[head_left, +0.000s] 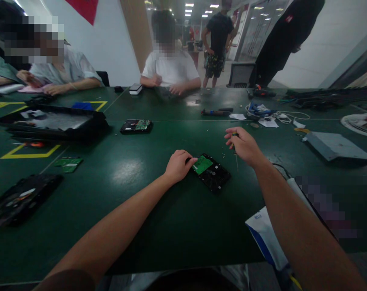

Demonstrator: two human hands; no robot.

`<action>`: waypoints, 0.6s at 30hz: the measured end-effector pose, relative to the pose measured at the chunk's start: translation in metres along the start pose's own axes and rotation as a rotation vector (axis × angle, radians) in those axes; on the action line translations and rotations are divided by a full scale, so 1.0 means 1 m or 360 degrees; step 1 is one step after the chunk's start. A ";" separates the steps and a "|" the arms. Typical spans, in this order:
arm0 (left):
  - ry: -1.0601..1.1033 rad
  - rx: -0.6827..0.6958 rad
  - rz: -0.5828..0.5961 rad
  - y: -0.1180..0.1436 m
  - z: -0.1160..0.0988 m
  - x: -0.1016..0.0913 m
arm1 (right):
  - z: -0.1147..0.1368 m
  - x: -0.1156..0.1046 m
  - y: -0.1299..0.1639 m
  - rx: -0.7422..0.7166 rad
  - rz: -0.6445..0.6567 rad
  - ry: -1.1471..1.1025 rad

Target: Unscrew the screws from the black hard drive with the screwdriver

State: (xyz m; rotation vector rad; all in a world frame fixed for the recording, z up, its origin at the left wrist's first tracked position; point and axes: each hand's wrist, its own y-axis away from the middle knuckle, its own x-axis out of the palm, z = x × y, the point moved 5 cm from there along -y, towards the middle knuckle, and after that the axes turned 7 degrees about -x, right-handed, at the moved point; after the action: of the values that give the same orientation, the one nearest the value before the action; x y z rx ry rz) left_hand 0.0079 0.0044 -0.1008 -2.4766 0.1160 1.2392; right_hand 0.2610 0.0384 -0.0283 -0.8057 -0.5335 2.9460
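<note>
Your left hand point(177, 166) holds one end of the black hard drive point(214, 173), which lies on the green worktop point(159, 230), while your right hand point(245, 146), near it, holds a thin screwdriver point(235, 134).

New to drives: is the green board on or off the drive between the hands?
On: the green board covers part of the black drive. Whether it's fastened, cannot tell.

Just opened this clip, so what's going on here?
A person's left hand rests against one corner of a hard drive lying on the green table. The right hand holds a thin screwdriver, its shaft clear of the drive. Small loose bits, perhaps screws, lie beside the drive.
</note>
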 end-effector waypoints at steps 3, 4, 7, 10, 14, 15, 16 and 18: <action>-0.0014 0.0047 -0.0007 0.004 -0.005 -0.003 | 0.011 -0.005 -0.004 -0.0166 -0.0027 0.0112; -0.0009 0.0095 0.0007 0.006 -0.008 -0.005 | 0.013 -0.005 -0.004 -0.0221 -0.0058 0.0146; -0.0020 0.0363 0.0096 0.015 -0.019 -0.008 | 0.018 -0.001 0.003 -0.0360 -0.0254 0.0227; -0.0148 0.0701 0.0161 0.026 -0.029 -0.010 | 0.021 0.009 0.017 -0.0523 -0.0435 0.0224; -0.0237 0.0959 0.0314 0.034 -0.034 -0.004 | 0.021 0.016 0.033 -0.0706 -0.0645 0.0325; -0.0241 0.0961 0.0343 0.034 -0.034 -0.002 | 0.020 0.016 0.036 -0.0737 -0.0674 0.0350; -0.0242 0.0948 0.0361 0.033 -0.032 0.000 | 0.018 0.016 0.038 -0.0761 -0.0689 0.0369; -0.0230 0.0925 0.0383 0.031 -0.030 0.002 | 0.015 0.016 0.040 -0.0790 -0.0673 0.0392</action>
State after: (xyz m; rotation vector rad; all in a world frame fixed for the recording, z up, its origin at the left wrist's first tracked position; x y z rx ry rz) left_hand 0.0249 -0.0347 -0.0951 -1.9040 0.6529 1.2515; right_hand 0.2421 -0.0016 -0.0375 -0.9304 -1.2588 2.3121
